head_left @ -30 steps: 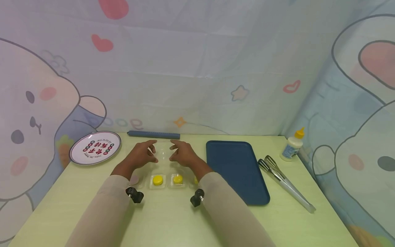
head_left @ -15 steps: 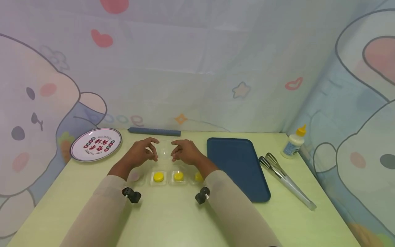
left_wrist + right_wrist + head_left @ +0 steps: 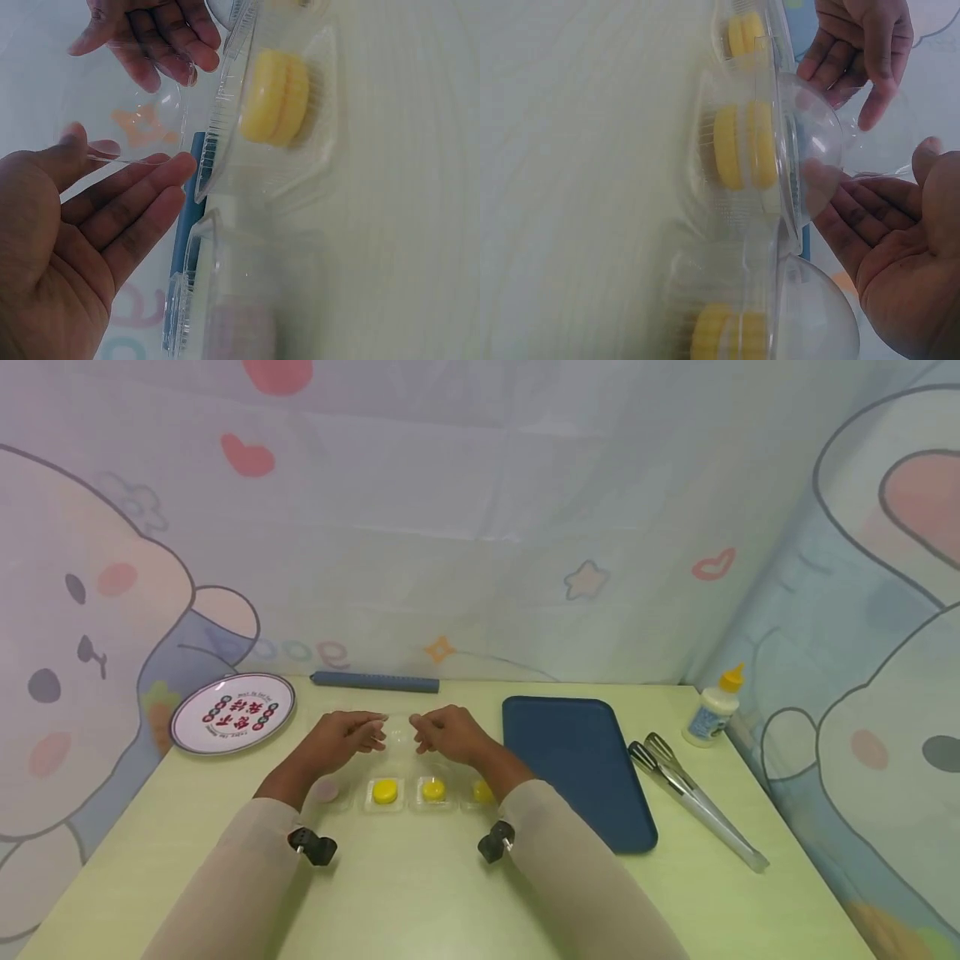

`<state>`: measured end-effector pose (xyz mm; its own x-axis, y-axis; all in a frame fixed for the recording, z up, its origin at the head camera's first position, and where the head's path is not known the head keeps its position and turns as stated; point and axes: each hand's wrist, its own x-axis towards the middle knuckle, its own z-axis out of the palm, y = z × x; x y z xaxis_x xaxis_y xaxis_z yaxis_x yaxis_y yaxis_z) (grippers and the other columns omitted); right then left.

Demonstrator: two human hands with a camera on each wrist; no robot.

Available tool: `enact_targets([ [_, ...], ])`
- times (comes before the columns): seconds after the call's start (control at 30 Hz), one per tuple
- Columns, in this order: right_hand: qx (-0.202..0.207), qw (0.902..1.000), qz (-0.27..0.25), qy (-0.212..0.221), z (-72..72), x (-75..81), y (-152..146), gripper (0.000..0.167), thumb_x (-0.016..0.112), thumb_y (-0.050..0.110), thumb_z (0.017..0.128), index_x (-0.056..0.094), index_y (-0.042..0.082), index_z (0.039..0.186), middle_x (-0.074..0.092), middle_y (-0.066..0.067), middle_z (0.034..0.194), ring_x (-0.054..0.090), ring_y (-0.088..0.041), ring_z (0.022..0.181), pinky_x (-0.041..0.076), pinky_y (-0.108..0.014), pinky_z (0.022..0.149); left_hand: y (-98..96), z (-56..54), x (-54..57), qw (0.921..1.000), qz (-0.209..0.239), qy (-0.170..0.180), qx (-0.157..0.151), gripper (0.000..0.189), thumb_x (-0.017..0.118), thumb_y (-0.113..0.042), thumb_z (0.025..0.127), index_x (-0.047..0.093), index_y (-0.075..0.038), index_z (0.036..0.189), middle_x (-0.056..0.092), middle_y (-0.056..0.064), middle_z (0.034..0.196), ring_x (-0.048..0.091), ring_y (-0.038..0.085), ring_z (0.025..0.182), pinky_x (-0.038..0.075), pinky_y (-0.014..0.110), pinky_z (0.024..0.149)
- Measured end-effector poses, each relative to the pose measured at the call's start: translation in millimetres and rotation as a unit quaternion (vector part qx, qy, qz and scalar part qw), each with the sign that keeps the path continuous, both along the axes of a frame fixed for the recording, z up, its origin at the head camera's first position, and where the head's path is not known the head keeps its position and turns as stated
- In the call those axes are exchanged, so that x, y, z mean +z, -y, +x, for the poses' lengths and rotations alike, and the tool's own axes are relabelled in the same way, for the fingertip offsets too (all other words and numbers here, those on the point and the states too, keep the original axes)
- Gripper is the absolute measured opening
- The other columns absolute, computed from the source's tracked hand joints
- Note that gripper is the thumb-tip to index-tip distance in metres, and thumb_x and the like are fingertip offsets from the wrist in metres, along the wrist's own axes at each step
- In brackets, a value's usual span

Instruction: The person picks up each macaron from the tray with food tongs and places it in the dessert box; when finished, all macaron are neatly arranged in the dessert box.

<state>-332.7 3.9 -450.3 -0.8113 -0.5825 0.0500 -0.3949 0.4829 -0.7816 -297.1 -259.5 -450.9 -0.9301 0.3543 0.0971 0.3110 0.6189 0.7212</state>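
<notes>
Between both hands is a clear plastic lid (image 3: 398, 739) with a rounded dome. My left hand (image 3: 343, 743) pinches its left edge between thumb and fingers. At the opposite edge, my right hand (image 3: 450, 735) pinches it likewise. Nearer to me stands a row of small clear boxes. Yellow macarons (image 3: 386, 791) sit in them, and a pale pink macaron (image 3: 327, 791) is in the leftmost box. In the right wrist view, a domed cover (image 3: 821, 150) stands over one yellow macaron (image 3: 744, 146). The left wrist view shows another yellow macaron (image 3: 276, 97) in its box.
A dark blue tray (image 3: 570, 768) lies right of the hands, with metal tongs (image 3: 697, 802) and a yellow-capped glue bottle (image 3: 711, 714) beyond it. A printed plate (image 3: 234, 714) stands at back left. A blue-grey bar (image 3: 375, 682) lies along the table's back edge.
Both hands have come slightly down and toward me with the clear lid, and their fingers look more tightly curled at its edges. The head view has shifted a little.
</notes>
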Motion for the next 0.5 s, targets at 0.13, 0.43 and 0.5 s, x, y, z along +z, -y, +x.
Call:
enact_targets([
  [0.13,-0.004,1.0000,0.009,-0.001,1.4,0.2,-1.0,0.062,0.042,0.050,0.118,0.076,0.001,0.133,0.085,-0.011,0.109,0.081,-0.031,0.105,0.064,-0.046,0.098,-1.0,1.8,-0.8,0.9998,-0.004,0.017,0.011,0.054,0.050,-0.038,0.118,0.062,0.003,0.151,0.081,0.022,0.123,0.081,0.040,0.112,0.060,0.059,0.106],
  [0.43,-0.001,0.9995,-0.009,0.029,6.9,5.6,-5.2,0.060,0.049,0.055,0.114,0.072,0.007,0.143,0.082,-0.014,0.124,0.077,-0.032,0.122,0.060,-0.053,0.108,4.9,7.1,2.0,0.9990,0.031,0.032,-0.005,0.056,0.050,-0.037,0.118,0.057,0.004,0.155,0.075,0.028,0.134,0.078,0.043,0.119,0.058,0.060,0.110],
  [0.5,-0.001,0.9997,-0.005,0.024,7.7,6.1,-5.5,0.060,0.050,0.055,0.113,0.073,0.008,0.142,0.083,-0.013,0.121,0.075,-0.032,0.124,0.059,-0.053,0.109,6.3,7.6,2.1,0.9982,0.043,0.039,-0.014,0.055,0.050,-0.036,0.118,0.055,0.003,0.156,0.073,0.029,0.137,0.078,0.042,0.119,0.058,0.059,0.110],
])
